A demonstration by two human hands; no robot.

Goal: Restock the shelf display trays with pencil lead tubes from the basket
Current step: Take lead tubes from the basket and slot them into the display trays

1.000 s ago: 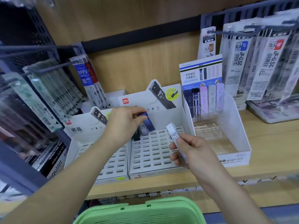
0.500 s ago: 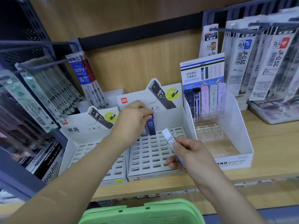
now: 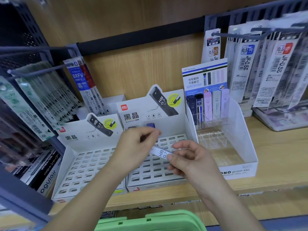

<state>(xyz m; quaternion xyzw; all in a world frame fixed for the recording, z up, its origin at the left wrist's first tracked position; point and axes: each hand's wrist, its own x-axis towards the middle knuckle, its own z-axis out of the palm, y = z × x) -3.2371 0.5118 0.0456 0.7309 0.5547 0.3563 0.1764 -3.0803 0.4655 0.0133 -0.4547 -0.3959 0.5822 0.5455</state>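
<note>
Two white slotted display trays stand on the wooden shelf: the middle tray (image 3: 168,170) and a left tray (image 3: 80,165). A couple of dark blue lead tubes (image 3: 150,125) stand in the middle tray's back row. My right hand (image 3: 188,160) pinches a white tube marked HB 0.7 (image 3: 160,152) over the middle tray. My left hand (image 3: 135,145) is just left of it, fingers loosely curled and blurred, its fingertips at the tube's upper end; whether they grip it I cannot tell. The green basket (image 3: 150,220) shows at the bottom edge.
A white MONO graph stand (image 3: 236,170) with upright tubes (image 3: 208,105) sits right of the trays. Refill packs hang on pegs at the left (image 3: 43,97) and upper right (image 3: 266,64). Boxes (image 3: 48,172) lean at lower left.
My left hand has drawn back from the blue tubes in the back row and come toward the white tube. My right hand has lifted slightly, still holding that tube.
</note>
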